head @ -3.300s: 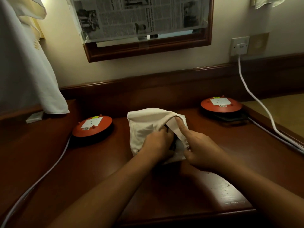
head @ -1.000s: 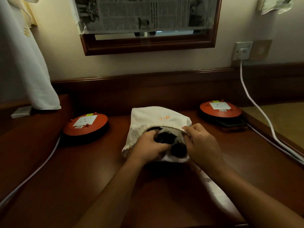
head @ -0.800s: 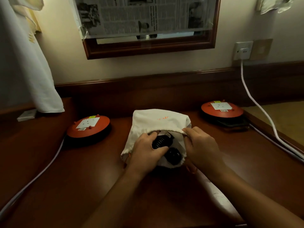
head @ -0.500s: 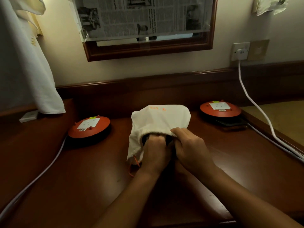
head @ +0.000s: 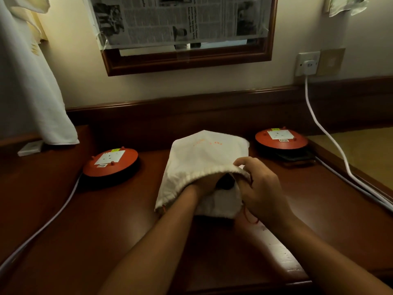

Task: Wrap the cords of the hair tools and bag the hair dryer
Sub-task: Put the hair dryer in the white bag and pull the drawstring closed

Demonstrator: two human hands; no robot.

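Note:
A white drawstring bag with faint orange print lies on the dark wooden desk, mouth toward me. My left hand is pushed into the bag's mouth up to the wrist, its fingers hidden. A dark bit of the black hair dryer shows in the opening beside it. My right hand pinches the gathered rim of the bag at its right side and holds the mouth up. A thin red drawstring hangs below the right hand.
Two round orange cord reels stand on the desk, one at the left and one at the back right. A white cable runs from the wall socket down the right edge. A white cloth hangs at left.
The bag's rim has been drawn further over the dryer, which showed more a second ago. My left hand went deeper into the bag. My right hand lifted the rim.

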